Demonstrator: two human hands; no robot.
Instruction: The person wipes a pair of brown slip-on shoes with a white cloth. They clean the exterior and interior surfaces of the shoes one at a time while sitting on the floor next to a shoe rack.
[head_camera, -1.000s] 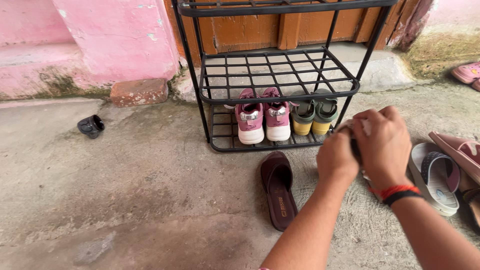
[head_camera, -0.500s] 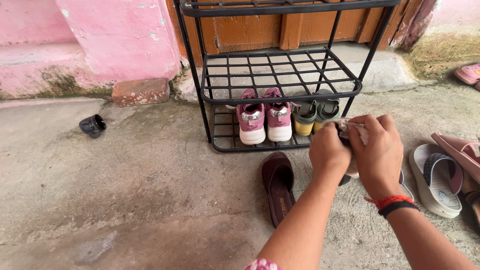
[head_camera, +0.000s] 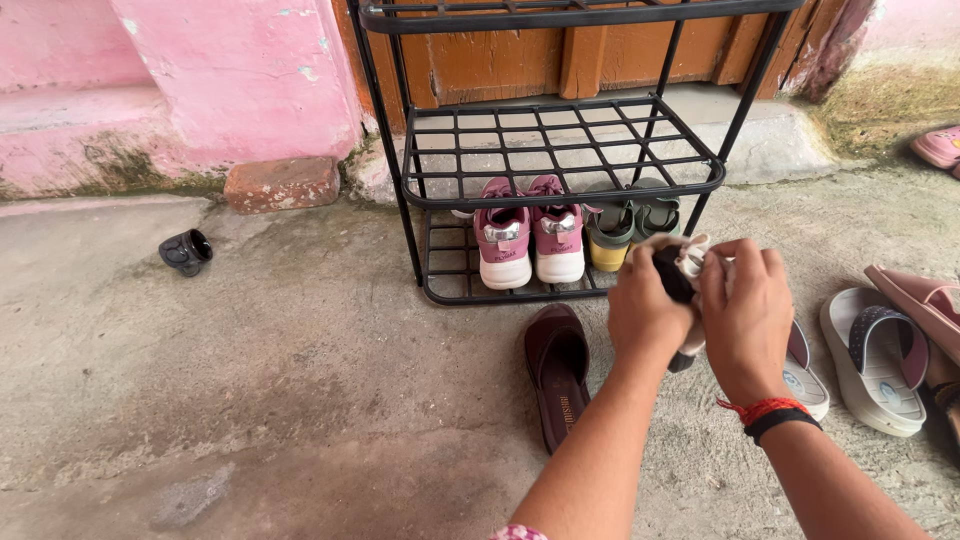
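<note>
Both hands, left hand (head_camera: 650, 312) and right hand (head_camera: 745, 318), clasp a small dark-and-white shoe (head_camera: 680, 270) between them just before the black shoe rack (head_camera: 560, 190), close to the pink sneakers (head_camera: 530, 240) paired on its bottom shelf.

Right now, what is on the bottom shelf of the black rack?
On the bottom shelf: pink sneakers and dark green shoes. The hands cover its right end.
</note>
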